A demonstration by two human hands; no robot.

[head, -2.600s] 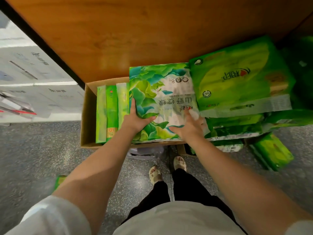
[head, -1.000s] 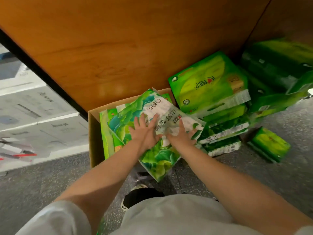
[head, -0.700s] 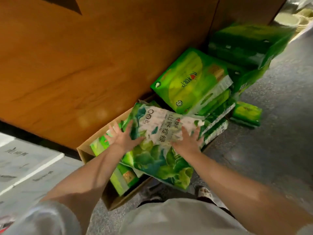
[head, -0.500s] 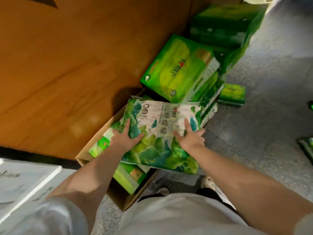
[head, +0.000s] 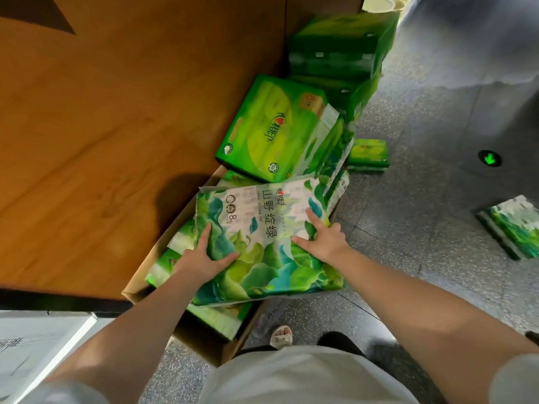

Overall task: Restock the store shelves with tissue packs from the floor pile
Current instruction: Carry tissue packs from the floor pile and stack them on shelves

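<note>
Head view, pack: your leaf-printed green and white plastic tissue pack point(head: 262, 237) is held above the open brown cardboard box point(head: 201, 342) of green packs.
Left hand point(head: 204, 258): thumb on top, gripping its left edge.
Right hand point(head: 323, 237): fingers spread, gripping its right edge.
Beside: bright green tissue packs point(head: 277, 129) stacked against the wooden panel point(head: 116, 112).

Glossy plastic tissue pack point(head: 262, 240), matt cardboard box point(head: 204, 344), speckled stone floor point(head: 423, 243)
</note>
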